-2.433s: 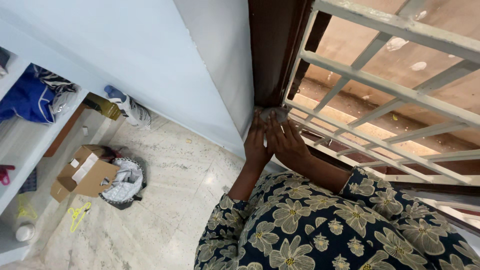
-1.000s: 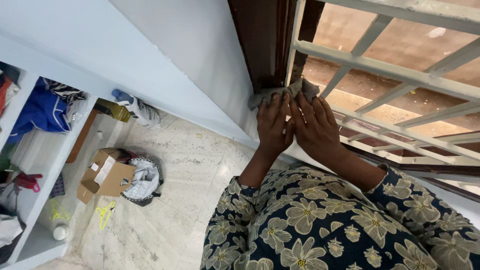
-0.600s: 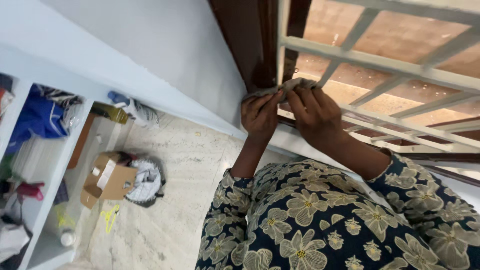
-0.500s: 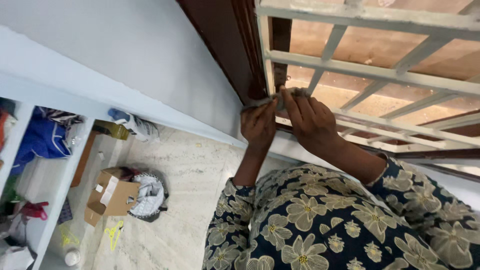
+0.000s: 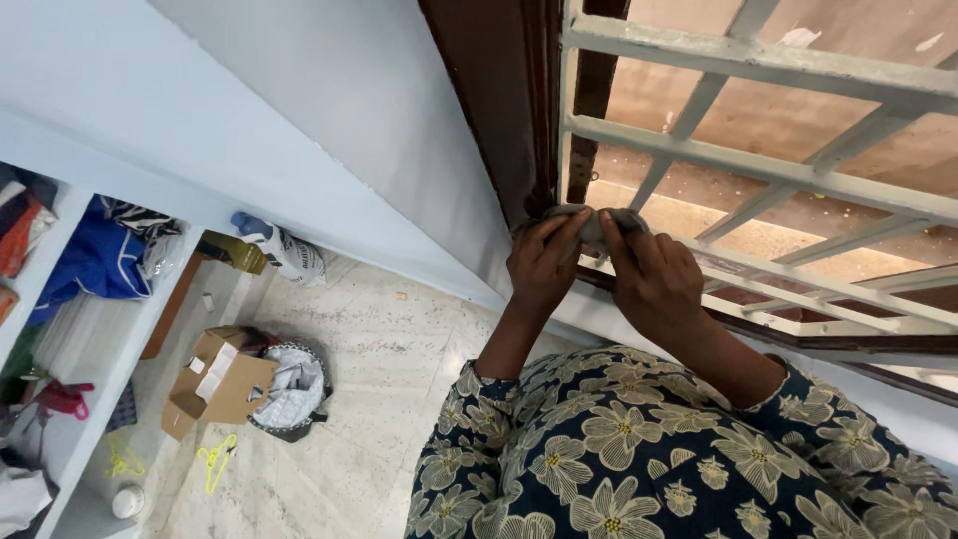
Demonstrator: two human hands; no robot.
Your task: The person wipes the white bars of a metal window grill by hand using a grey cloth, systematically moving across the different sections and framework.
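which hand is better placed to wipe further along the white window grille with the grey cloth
Right, probably. The right hand pinches the grey cloth on the side toward the white grille, while the left hand sits by the dark wooden frame.

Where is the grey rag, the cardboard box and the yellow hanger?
grey rag (image 5: 589,222), head view, on the bunched middle between the hands.
cardboard box (image 5: 212,386), head view, on its open top flap.
yellow hanger (image 5: 214,463), head view, on its thin body on the floor.
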